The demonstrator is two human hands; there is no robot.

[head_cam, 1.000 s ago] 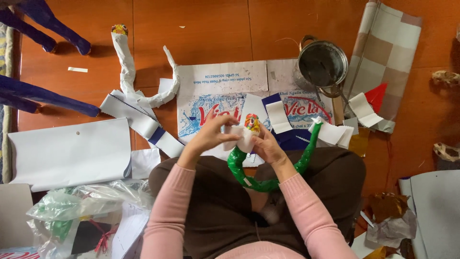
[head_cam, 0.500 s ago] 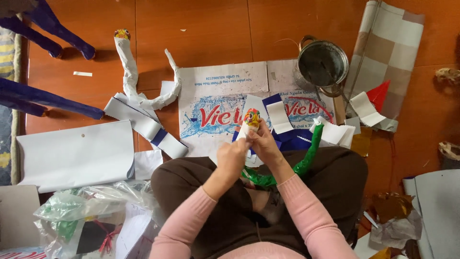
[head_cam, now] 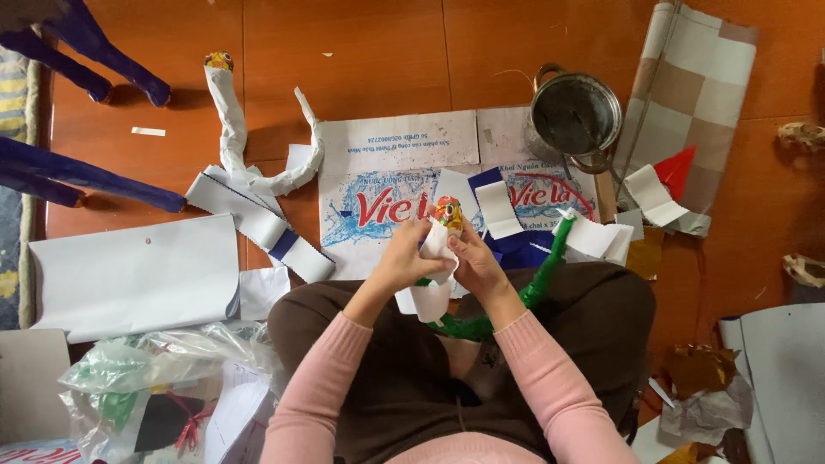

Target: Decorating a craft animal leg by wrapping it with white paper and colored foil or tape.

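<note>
Head view: I see left hand [head_cam: 404, 258] pinching white paper strip [head_cam: 432, 275]; right hand [head_cam: 474, 262] gripping green snake figure [head_cam: 481, 325] below painted head [head_cam: 448, 212].

Metal pot [head_cam: 574, 113], checked cloth [head_cam: 698, 77], white sheet [head_cam: 133, 277].

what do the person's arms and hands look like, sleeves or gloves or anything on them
Both arms are covered by long, plain pink sleeves of a soft-looking fabric that reach to the wrists, with no pattern or markings showing. The left hand and the right hand are bare: no gloves, and no rings, watch or bracelets can be made out from this overhead view. The sleeves look close-fitting, with slight wrinkles along the forearms.
</note>
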